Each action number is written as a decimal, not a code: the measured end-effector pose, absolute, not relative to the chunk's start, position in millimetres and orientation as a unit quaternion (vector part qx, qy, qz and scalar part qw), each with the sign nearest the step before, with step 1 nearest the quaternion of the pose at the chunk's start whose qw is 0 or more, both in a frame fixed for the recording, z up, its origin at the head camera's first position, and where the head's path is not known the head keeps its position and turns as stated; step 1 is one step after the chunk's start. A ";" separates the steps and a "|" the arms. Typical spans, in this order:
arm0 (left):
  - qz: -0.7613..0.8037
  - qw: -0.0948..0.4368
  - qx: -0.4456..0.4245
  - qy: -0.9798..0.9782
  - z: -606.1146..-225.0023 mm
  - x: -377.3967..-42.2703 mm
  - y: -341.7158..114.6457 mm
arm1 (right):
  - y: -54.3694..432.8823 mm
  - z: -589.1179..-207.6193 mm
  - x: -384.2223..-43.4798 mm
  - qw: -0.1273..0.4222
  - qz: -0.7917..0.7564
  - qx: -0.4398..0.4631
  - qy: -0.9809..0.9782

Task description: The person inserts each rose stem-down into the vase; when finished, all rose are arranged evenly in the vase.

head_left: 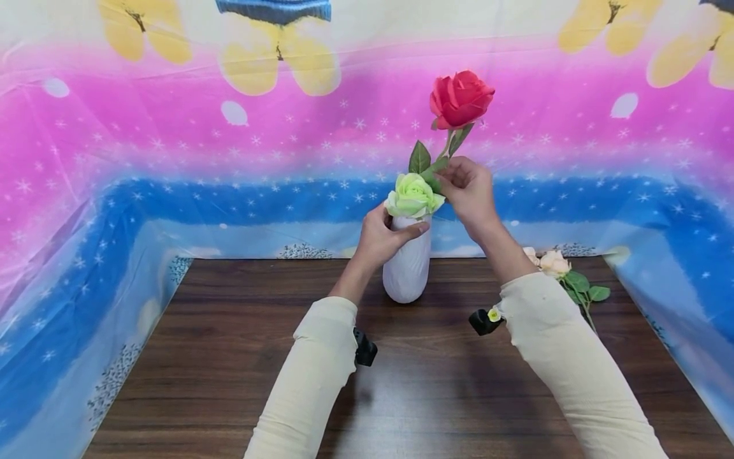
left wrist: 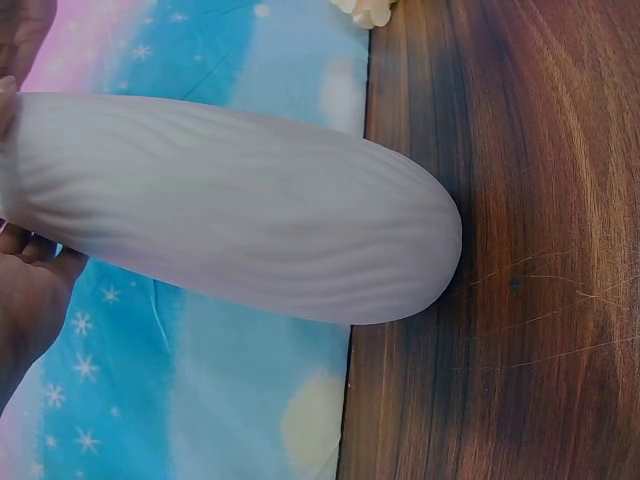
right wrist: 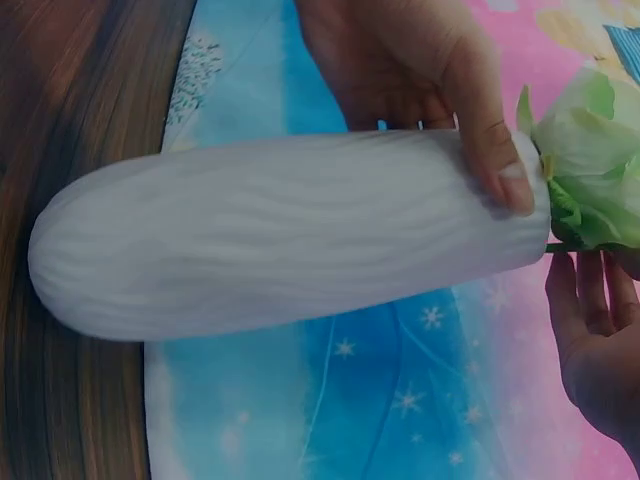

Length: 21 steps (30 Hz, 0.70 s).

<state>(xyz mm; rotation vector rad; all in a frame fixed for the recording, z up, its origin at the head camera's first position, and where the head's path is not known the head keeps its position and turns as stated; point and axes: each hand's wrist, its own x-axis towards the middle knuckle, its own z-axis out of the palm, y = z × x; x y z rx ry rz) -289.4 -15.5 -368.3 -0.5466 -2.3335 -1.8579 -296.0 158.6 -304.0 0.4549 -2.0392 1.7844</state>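
Note:
A white ridged vase [head_left: 406, 271] stands upright on the table, and a pale green rose [head_left: 413, 195] sits in its mouth. My left hand [head_left: 380, 239] grips the vase near the top; in the right wrist view its thumb [right wrist: 495, 150] lies across the vase just below the rim. Behind the green rose, a red rose [head_left: 461, 101] rises and leans right. My right hand [head_left: 471, 191] pinches the red rose low on its stem, among the leaves [head_left: 420, 157]. The lower end of that stem is hidden behind the green rose and the vase mouth.
Peach roses [head_left: 555, 262] with green leaves lie on the dark wooden table [head_left: 241, 344] at the right, partly behind my right forearm. A patterned pink and blue cloth [head_left: 321, 140] hangs around the table's back and sides.

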 end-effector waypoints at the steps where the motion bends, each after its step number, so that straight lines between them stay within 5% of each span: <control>1: -0.611 0.055 -0.182 -0.768 -368.5 -289.7 -15.3 | 159.7 -304.9 -295.9 0.190 0.632 0.161 -0.734; 21: -0.621 0.063 -0.188 -0.758 -369.0 -291.1 -14.7 | 175.8 -304.6 -287.2 0.088 0.751 0.161 -0.635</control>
